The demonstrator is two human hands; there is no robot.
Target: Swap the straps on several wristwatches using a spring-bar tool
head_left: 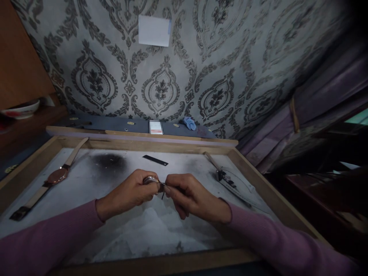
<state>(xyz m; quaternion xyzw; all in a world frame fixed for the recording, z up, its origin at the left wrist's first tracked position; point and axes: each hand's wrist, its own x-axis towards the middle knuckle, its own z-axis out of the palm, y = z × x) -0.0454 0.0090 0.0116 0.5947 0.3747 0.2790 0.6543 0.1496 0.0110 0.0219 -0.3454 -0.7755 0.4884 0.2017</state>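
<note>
Near the middle of a wooden-framed tray [230,143], my left hand [135,190] grips a round silver watch case [150,179] between thumb and fingers. Close beside it on the right, my right hand [191,194] pinches a small thin dark piece [163,195] at the edge of the case; its exact shape is too small to tell. The fingertips of both hands almost meet. Beyond them a black blade-like strip [155,160] lies flat on the white surface.
A rose-gold watch [57,176] with a light strap lies at the left. Another watch [222,176] and a thin cord rest at the right. Behind the tray's rim are a small box [155,127] and a crumpled blue cloth [189,123].
</note>
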